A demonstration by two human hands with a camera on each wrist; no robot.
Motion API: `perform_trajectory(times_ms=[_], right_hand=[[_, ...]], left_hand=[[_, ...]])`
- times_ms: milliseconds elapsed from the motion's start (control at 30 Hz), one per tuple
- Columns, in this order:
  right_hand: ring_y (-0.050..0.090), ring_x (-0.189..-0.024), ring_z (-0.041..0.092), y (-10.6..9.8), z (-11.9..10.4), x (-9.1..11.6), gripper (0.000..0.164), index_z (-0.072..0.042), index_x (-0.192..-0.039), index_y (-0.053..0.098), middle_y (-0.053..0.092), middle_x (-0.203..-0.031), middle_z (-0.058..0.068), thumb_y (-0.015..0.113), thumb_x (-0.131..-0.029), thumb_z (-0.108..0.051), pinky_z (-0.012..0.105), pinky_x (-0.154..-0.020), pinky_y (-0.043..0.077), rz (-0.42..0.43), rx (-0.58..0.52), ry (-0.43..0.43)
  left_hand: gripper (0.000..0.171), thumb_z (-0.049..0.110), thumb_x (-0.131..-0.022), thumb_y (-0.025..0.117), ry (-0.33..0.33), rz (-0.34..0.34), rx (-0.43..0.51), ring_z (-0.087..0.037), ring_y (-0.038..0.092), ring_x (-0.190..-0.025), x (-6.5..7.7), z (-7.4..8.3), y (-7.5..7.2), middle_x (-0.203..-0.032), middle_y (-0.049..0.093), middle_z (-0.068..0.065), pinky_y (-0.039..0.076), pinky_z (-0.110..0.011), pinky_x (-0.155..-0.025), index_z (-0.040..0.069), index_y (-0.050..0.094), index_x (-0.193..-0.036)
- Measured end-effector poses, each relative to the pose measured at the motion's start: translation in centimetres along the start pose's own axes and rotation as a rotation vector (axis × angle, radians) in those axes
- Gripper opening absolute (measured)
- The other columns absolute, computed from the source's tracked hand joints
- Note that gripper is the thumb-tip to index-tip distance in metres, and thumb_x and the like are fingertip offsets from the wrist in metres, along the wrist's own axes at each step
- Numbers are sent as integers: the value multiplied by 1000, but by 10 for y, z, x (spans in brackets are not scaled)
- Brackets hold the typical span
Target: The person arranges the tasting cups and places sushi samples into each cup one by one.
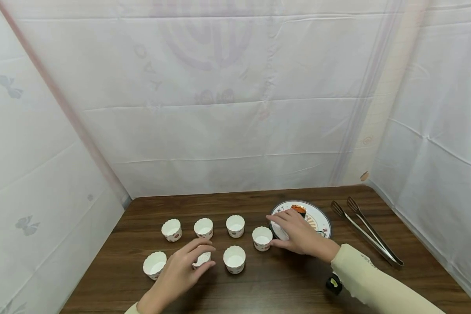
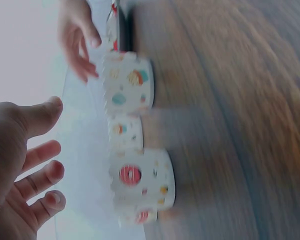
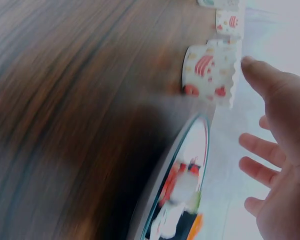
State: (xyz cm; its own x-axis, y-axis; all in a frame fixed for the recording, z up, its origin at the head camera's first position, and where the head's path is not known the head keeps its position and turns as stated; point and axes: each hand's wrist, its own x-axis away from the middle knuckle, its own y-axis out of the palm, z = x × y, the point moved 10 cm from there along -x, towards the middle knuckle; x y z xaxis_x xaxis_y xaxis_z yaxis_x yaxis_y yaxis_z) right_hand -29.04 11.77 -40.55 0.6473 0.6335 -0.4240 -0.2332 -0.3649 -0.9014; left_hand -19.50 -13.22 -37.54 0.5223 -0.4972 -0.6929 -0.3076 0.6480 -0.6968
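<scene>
Cups (image 1: pixel 234 261) stand from nine to three o'clock around my left hand (image 1: pixel 180 267), which points to two, empty, fingers apart. One cup (image 1: pixel 261 242) sits at nine o'clock from my right hand (image 1: pixel 298 232), likewise empty, pointing to ten over the plate (image 1: pixel 323 219).

L hand (image 2: pixel 10 165) loose, fingers apart, nr row of white cups (image 2: pixel 144 179) w/ printed pics on wood table (image 2: pixel 230 125); R hand (image 2: pixel 77 32) up top, blurry.

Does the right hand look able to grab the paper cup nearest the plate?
Probably yes: the right hand looks empty and is right beside that cup, with nothing apparent between them.
</scene>
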Motion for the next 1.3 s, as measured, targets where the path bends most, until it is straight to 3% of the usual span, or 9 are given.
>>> perform_trajectory(times_ms=[233, 467, 600, 733, 900, 1100, 1300], right_hand=[[60, -114, 34, -24, 29, 21, 62, -4, -137, 64, 67, -127, 13, 83, -87, -36, 54, -99, 48, 97, 68, 23], [59, -116, 39, -44, 72, 55, 58, -1, -136, 63, 65, -129, 19, 84, -87, -24, 60, -96, 47, 144, 90, 103], [57, -117, 43, -54, 98, 76, 54, -2, -138, 62, 64, -130, 21, 80, -90, -20, 65, -97, 43, 128, 103, 183], [56, -115, 47, -61, 119, 97, 53, -3, -137, 62, 63, -129, 23, 80, -89, -18, 67, -97, 42, 125, 144, 229], [55, -108, 52, -66, 140, 122, 60, -1, -138, 60, 59, -130, 28, 84, -85, -16, 67, -86, 44, 138, 194, 260], [50, -104, 57, -62, 162, 149, 73, 0, -146, 49, 44, -139, 33, 85, -85, -18, 64, -69, 48, 63, 171, 366], [46, -110, 63, -55, 179, 170, 81, 0, -155, 33, 37, -141, 40, 79, -92, -21, 66, -67, 49, -38, 73, 505]], left_hand=[[40, 0, -72, 89, -106, 57, -37, -8, 66, -76, 18, -23, -28, -117, 67, -3, 54, -16, -67, 8, 74, -108], [46, 0, -67, 92, -158, 111, -156, -15, 62, -93, 35, -39, -53, -119, 68, -2, 49, -16, -73, 10, 75, -108], [53, -1, -62, 94, -186, 162, -221, -17, 59, -92, 45, -47, -68, -117, 70, -4, 46, -19, -77, 8, 75, -111], [56, 2, -61, 96, -257, 188, -292, -20, 58, -89, 56, -58, -77, -113, 70, -9, 46, -28, -78, 5, 74, -112], [70, 9, -59, 98, -374, 169, -347, -26, 56, -85, 72, -74, -82, -114, 68, -19, 46, -35, -72, -1, 68, -122], [81, 20, -65, 99, -554, 106, -342, -44, 61, -91, 90, -95, -82, -117, 66, -30, 52, -62, -71, -6, 62, -132], [84, 32, -70, 96, -663, 5, -322, -42, 63, -88, 103, -110, -77, -115, 69, -30, 52, -61, -72, -12, 60, -131]])
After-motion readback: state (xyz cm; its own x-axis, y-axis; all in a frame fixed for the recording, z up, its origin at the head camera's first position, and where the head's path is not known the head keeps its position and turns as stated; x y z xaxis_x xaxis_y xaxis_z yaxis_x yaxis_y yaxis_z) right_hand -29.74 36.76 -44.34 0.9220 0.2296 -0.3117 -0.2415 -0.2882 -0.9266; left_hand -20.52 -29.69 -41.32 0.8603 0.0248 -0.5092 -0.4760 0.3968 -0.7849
